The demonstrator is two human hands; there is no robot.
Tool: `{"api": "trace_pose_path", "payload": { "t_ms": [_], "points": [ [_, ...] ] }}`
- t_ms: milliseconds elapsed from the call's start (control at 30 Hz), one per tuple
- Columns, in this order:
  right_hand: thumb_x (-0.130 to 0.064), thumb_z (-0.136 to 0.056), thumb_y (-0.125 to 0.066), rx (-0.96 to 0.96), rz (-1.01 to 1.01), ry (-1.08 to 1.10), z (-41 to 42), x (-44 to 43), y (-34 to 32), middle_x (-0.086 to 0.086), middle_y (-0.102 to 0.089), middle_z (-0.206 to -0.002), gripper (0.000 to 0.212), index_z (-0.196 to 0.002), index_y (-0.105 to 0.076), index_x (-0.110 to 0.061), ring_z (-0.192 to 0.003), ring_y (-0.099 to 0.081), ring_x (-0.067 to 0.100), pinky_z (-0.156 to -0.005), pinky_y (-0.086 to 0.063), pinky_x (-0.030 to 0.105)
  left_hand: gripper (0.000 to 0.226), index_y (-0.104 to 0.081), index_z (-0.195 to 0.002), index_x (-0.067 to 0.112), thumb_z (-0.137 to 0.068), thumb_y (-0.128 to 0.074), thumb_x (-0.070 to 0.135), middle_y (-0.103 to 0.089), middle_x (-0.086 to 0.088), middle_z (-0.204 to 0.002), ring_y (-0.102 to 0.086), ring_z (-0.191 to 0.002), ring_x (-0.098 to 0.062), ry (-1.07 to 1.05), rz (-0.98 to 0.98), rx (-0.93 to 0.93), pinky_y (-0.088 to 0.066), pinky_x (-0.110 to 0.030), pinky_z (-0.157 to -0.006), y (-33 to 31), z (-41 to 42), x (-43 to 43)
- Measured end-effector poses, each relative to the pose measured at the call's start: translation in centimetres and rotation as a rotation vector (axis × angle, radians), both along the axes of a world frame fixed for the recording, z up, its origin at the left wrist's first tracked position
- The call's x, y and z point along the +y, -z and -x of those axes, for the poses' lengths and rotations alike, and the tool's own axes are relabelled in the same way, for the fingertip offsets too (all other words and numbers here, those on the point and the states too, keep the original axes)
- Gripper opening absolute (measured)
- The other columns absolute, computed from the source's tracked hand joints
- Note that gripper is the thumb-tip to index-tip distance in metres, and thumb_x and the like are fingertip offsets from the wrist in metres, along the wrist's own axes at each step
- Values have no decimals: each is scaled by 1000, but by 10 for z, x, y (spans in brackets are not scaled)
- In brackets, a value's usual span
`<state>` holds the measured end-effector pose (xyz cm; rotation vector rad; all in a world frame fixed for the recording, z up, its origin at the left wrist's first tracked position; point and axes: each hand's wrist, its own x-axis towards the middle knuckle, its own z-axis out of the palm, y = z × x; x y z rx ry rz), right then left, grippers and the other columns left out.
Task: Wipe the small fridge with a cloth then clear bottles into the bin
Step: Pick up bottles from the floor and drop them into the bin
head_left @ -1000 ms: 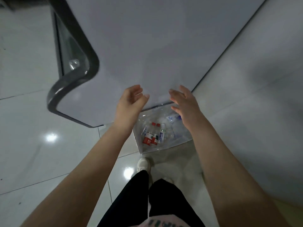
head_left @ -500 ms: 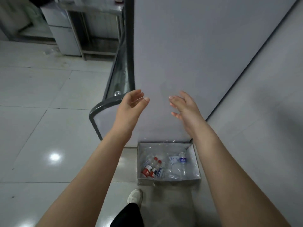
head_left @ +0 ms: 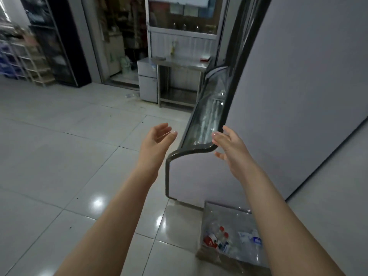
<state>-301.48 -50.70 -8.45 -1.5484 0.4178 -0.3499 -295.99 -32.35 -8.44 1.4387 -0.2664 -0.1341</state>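
A bin [head_left: 207,214] lined with clear plastic sits on the floor at the lower right, against a tall grey display cabinet. Several plastic bottles [head_left: 221,238] with red caps and labels lie inside it. A small silver fridge [head_left: 147,81] stands far back beside a steel table. My left hand [head_left: 157,140] is raised in front of me, fingers loosely spread, holding nothing. My right hand [head_left: 231,146] is raised beside the cabinet's curved glass corner, fingers spread and empty. No cloth shows in view.
The grey cabinet [head_left: 288,100] with a curved glass front [head_left: 209,118] fills the right side. A steel table [head_left: 179,76] stands next to the small fridge. Shelving racks [head_left: 29,56] line the far left. Glossy white floor tiles [head_left: 69,156] spread across the left and middle.
My view has lifted from the bin toward the room, so the bin dropped to the lower right. Both hands stay raised and empty, now further apart.
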Motion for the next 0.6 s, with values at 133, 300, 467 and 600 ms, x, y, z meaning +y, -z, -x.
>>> {"api": "trace_pose_path", "payload": {
  "t_ms": [133,300,467,600],
  "points": [
    [-30,-88,-62,-20,15,-17,-42,74,-13,-1,-46,-137,68,-145,-27,-18,-119,-50,15,-99,-45,41,31,-53,-117,20,-88,-62,19,-60,3,-116,-57,-110,-11,-45,8,-22,-43,-38,-102,-9,-33,79],
    [-27,-89,-62,-57,-36,-85,-108,188,-23,0,-49,-133,65,-144,-28,-18,-117,-51,13,-99,-44,40,29,-54,-115,22,-87,-62,20,-60,4,-115,-57,-110,-10,-80,7,-56,-43,-38,-103,-23,-88,184],
    [-26,-88,-62,-60,-57,-177,-166,279,-28,0,-51,-133,67,-145,-27,-18,-117,-51,14,-100,-43,41,28,-55,-114,21,-87,-62,19,-61,4,-113,-58,-106,-7,-159,52,-52,-44,-37,-101,-30,-134,266],
    [-25,-88,-62,-58,-32,-222,-214,326,-34,4,-46,-139,68,-145,-26,-17,-120,-49,17,-100,-43,41,28,-55,-115,20,-88,-62,20,-60,3,-115,-58,-106,-6,-197,86,-33,-45,-36,-100,-32,-180,308]
  ]
}}
